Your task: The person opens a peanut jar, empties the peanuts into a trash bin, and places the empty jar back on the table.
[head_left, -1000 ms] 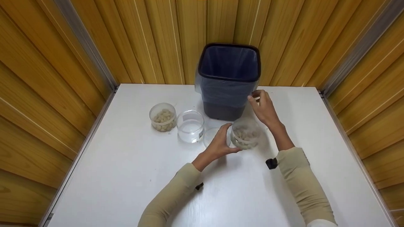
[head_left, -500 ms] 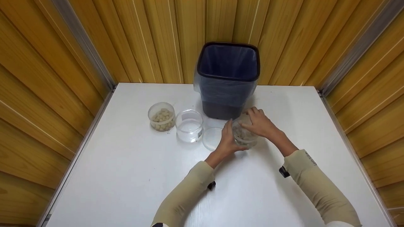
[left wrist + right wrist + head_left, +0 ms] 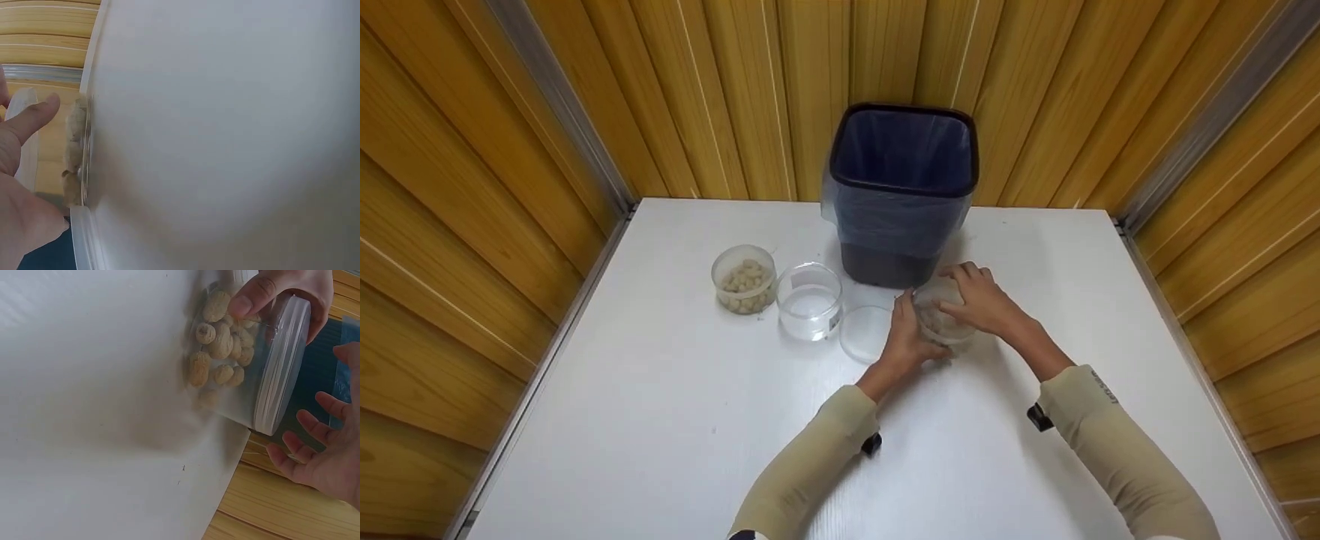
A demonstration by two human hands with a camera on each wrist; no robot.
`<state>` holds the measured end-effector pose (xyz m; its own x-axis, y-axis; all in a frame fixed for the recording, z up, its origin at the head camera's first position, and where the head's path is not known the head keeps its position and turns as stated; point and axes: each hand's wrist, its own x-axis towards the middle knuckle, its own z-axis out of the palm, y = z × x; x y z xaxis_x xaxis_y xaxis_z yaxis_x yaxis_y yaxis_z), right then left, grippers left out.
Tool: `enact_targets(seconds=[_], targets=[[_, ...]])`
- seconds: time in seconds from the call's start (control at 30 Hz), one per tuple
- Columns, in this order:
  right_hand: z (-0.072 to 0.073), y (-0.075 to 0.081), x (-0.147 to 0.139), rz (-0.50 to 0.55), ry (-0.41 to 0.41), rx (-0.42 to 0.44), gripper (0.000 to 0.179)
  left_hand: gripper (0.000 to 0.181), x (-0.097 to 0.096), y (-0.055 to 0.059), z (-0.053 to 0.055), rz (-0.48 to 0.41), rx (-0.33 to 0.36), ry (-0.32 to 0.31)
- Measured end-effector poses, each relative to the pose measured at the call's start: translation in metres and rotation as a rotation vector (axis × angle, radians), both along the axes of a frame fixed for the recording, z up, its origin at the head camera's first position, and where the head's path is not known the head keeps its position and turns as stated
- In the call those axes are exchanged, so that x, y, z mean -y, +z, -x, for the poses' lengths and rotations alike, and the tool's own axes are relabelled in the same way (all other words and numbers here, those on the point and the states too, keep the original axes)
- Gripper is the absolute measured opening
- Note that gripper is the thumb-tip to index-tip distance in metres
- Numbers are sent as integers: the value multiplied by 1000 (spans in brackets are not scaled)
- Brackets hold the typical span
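Observation:
In the head view my left hand [image 3: 906, 341] grips a clear round plastic jar [image 3: 949, 331] of peanuts from its left side. The right wrist view shows peanuts [image 3: 220, 343] through the jar's wall and a frosted lid [image 3: 281, 365] on its mouth. There the left thumb presses the jar's side. My right hand [image 3: 981, 304] is over the jar's upper right side, and its fingers [image 3: 315, 427] are spread apart close to the lid. Whether they touch it I cannot tell. The left wrist view shows part of my left hand [image 3: 28, 129], mostly at the edge.
Left of the hands, a clear round lid [image 3: 864, 334] lies flat on the white table [image 3: 660, 420]. Beside it stand an empty clear jar [image 3: 810, 304] and an open jar of peanuts [image 3: 744, 281]. A lined waste bin [image 3: 896, 232] stands behind, against wood-patterned walls [image 3: 735, 90].
My right hand has come down from beside the bin onto the jar's upper side. My left hand keeps its grip and has shifted slightly right.

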<state>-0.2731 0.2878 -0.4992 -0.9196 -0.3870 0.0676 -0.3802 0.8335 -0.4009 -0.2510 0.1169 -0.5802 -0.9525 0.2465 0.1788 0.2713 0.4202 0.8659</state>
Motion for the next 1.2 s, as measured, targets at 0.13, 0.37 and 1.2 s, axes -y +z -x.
enact_targets(seconds=[0.13,0.37,1.2], targets=[[-3,-2,-2,3,0,-18,59,121,-4,2,-2,44,-64,47],[-8,-2,-8,27,-12,-9,60,119,-10,1,-7,90,-121,57],[-9,24,6,154,-39,7,60,123,23,18,-3,-3,-279,19]])
